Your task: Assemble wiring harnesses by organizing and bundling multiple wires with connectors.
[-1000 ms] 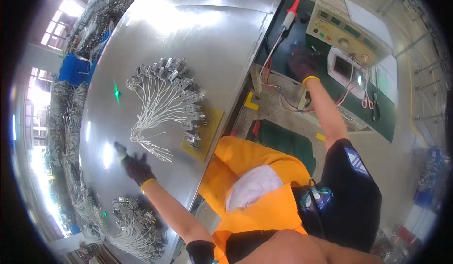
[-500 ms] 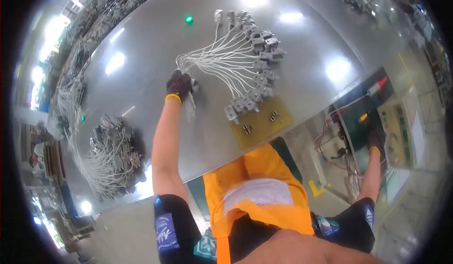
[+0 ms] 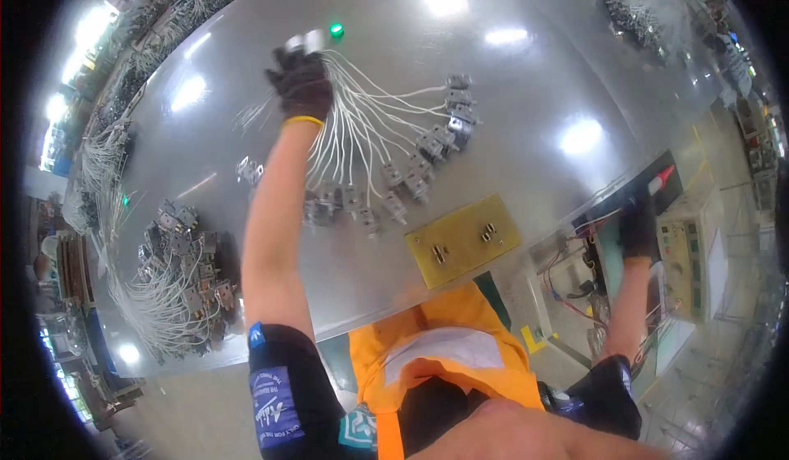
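Observation:
My left hand (image 3: pixel 304 86), in a dark glove with a yellow cuff, lies over the gathered end of a bundle of white wires (image 3: pixel 349 103). Its fingers look spread, though slightly blurred. Just beyond the fingertips is a blurred white and silver piece (image 3: pixel 306 43). From there the wires fan toward me, ending in several grey metal connectors (image 3: pixel 415 172); part of the fan is hidden under my left forearm. My right hand (image 3: pixel 637 228), also dark-gloved, reaches past the table's right edge beside a red-tipped white part (image 3: pixel 660 179). Its fingers are lost against a dark surface.
A yellow plate (image 3: pixel 464 242) with small metal pins lies at the table's near edge. Another heap of wired connectors (image 3: pixel 185 263) sits at left. A green light spot (image 3: pixel 336 29) shows on the metal table (image 3: pixel 526 115). A control box (image 3: pixel 686 255) and loose red cables (image 3: pixel 559 283) are at right.
My left hand has moved away from me and its fingers have spread. The wire fan has swung round, its connectors now nearer me. My right hand has shifted slightly left and farther away.

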Available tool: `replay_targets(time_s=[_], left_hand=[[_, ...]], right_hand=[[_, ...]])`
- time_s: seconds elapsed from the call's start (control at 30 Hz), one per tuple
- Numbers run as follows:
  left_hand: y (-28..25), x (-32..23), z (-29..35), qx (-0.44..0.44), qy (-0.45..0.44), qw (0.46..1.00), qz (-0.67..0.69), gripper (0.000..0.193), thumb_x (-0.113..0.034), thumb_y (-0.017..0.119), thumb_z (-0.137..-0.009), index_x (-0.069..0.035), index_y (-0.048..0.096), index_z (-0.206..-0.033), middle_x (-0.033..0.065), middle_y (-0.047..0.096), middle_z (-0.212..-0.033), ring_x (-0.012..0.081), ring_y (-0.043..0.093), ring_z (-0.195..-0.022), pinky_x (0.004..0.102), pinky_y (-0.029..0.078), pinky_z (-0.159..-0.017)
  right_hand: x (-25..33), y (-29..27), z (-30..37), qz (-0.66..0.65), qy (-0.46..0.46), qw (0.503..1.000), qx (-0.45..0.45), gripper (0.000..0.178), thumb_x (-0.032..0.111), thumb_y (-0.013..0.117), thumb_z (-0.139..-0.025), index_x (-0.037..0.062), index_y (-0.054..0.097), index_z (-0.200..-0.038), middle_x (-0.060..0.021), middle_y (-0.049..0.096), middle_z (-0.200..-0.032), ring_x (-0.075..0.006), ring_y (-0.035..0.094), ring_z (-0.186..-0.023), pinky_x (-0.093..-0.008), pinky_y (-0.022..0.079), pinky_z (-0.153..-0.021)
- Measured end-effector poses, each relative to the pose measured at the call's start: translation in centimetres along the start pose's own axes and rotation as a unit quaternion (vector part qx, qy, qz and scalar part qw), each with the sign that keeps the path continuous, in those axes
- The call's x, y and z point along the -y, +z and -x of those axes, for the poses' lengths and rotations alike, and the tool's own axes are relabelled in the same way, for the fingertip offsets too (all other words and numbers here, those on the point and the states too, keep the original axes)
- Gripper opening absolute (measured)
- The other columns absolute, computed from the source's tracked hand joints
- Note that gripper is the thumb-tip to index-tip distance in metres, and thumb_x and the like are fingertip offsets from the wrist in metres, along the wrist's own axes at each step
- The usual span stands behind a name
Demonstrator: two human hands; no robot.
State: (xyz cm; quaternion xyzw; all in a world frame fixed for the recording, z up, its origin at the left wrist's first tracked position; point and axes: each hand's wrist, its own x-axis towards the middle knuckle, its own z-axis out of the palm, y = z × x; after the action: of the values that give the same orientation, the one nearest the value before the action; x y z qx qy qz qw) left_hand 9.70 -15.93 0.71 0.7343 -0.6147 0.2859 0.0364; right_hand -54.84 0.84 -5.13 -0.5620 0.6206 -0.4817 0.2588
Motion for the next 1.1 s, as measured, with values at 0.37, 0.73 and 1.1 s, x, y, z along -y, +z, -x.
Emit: replay_targets(time_s=[0.37, 0.73, 1.1], left_hand=[[-12.5, -14.8, 14.9, -0.068, 0.123, 0.956, 0.259, 0.06, -0.034, 0.058, -0.078, 0.008, 0.05, -0.121, 0.0279, 0.055, -0.116, 0.0416, 0.055, -0.102, 0.0545, 0.04, -0.089], [-15.0, -7.3, 24.0, 0.024, 0.222, 0.927, 0.3, 0.027, -0.024, 0.063, -0.072, -0.005, 0.061, -0.092, 0.0134, 0.061, -0.075, 0.0314, 0.06, -0.07, 0.0526, 0.038, -0.079], [-17.8, -5.7, 30.8, -0.006, 0.182, 0.905, 0.385, 0.037, -0.034, 0.067, -0.08, -0.001, 0.059, -0.092, 0.0223, 0.059, -0.106, 0.0368, 0.06, -0.092, 0.0482, 0.048, -0.072]], right_hand=[[14.9, 25.6, -5.0, -0.064, -0.071, 0.904, 0.416, 0.051, 0.021, 0.062, -0.084, 0.0097, 0.054, -0.134, -0.0078, 0.057, -0.132, -0.0171, 0.057, -0.11, -0.0291, 0.045, -0.096], [20.7, 20.8, 9.5, -0.088, 0.091, 0.915, 0.382, 0.026, 0.021, 0.061, -0.085, 0.0066, 0.071, -0.104, -0.0024, 0.062, -0.068, -0.0092, 0.054, -0.05, -0.0268, 0.047, -0.047], [19.6, 20.0, 16.9, -0.014, 0.165, 0.844, 0.51, 0.03, 0.021, 0.054, -0.089, 0.0151, 0.068, -0.115, -0.0018, 0.06, -0.067, -0.0076, 0.054, -0.051, -0.0245, 0.048, -0.047]])
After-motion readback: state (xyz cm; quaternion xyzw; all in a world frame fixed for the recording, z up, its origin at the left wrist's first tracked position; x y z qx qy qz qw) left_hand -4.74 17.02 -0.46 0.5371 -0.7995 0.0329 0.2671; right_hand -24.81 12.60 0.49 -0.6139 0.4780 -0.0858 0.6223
